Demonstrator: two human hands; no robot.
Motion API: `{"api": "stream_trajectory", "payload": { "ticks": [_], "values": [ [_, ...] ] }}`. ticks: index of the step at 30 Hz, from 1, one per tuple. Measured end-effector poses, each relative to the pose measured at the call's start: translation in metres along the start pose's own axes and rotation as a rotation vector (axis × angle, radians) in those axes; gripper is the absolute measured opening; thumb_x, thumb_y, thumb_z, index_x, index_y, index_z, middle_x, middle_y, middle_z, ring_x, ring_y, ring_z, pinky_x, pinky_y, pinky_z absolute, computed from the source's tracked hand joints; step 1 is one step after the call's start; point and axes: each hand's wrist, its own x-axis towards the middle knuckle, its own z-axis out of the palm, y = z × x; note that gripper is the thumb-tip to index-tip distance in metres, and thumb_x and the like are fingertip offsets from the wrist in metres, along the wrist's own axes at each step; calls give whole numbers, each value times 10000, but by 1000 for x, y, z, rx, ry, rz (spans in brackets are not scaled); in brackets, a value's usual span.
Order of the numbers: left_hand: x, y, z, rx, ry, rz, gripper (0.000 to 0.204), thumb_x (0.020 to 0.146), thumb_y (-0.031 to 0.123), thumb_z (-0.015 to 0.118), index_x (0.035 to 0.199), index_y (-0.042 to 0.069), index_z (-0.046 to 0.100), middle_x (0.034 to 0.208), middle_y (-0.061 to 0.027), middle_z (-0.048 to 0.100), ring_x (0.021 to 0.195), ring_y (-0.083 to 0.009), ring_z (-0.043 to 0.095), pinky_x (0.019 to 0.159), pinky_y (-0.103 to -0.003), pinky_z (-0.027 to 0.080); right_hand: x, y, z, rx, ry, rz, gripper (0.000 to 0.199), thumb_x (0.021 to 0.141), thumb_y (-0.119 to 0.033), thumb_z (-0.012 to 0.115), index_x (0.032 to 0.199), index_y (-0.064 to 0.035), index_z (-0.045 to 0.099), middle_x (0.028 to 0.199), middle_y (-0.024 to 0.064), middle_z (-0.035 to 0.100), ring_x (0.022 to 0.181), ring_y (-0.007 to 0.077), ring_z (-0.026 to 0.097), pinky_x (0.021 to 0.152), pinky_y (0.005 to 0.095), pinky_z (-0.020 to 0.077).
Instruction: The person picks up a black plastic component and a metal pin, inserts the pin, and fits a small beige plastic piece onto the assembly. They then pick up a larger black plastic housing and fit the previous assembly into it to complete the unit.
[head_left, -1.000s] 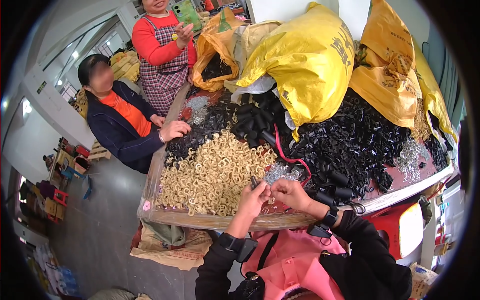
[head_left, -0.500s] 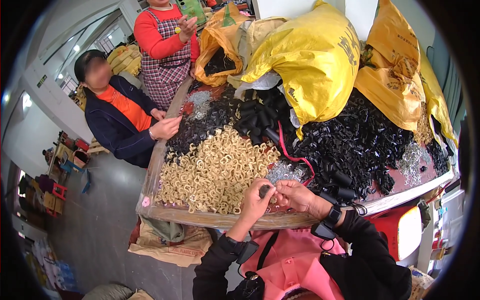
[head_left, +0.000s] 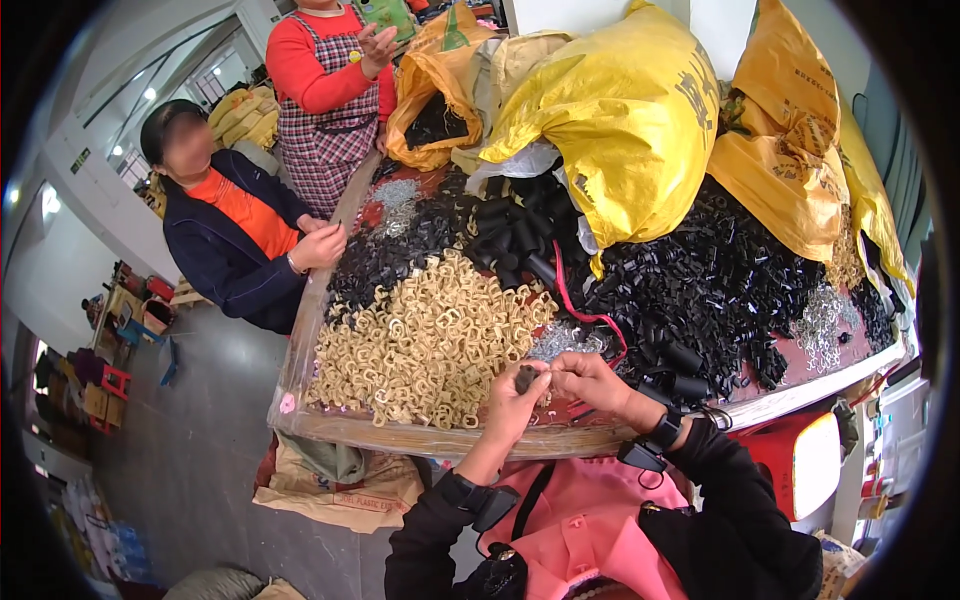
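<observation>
My left hand (head_left: 517,402) and my right hand (head_left: 590,381) meet over the near edge of the table (head_left: 420,436), fingertips together. Between them they pinch a small dark tube-shaped piece (head_left: 527,378). Just beyond my hands lies a big heap of beige ring-shaped pieces (head_left: 430,335). A pile of small shiny metal clips (head_left: 560,340) sits right behind my fingers. To the right spreads a heap of black tubular pieces (head_left: 700,290).
Yellow and orange sacks (head_left: 620,110) are stacked at the back of the table. A seated person in a dark jacket (head_left: 225,235) works at the left edge, hand on the table. Another person in a red top and checked apron (head_left: 335,90) stands behind. A red cord (head_left: 585,310) crosses the piles.
My hands have drawn slightly closer together around the small dark piece. The seated person's hand stays at the table's left edge.
</observation>
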Motion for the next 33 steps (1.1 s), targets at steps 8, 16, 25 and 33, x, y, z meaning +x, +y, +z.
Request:
{"api": "stream_trajectory", "payload": {
  "ticks": [8,16,25,33],
  "values": [
    [1,-5,2,61,36,28,36,800,55,569,800,22,556,657,1,532,576,-59,480,534,-191,399,0,1,9,233,146,16,104,839,-108,515,807,-27,573,640,-28,516,539,20,406,457,173,312],
    [4,3,-3,531,-55,215,84,755,37,589,812,21,529,687,-58,545,611,-148,542,553,-258,429,0,10,2,483,171,171,101,839,-111,514,806,-35,573,637,-31,515,518,37,412,470,179,323],
    [11,13,-17,778,-295,484,173,703,9,598,853,31,513,760,-112,544,684,-275,563,591,-330,439,-3,-2,-6,345,-62,237,109,835,-135,515,785,-47,556,633,-26,502,518,43,422,469,175,317],
    [8,22,-12,666,-377,337,118,735,40,596,823,19,519,706,-95,546,641,-220,565,590,-300,440,-6,8,-8,395,-115,163,100,831,-129,516,768,-60,550,626,-27,496,536,44,433,481,169,320]
  ]
}}
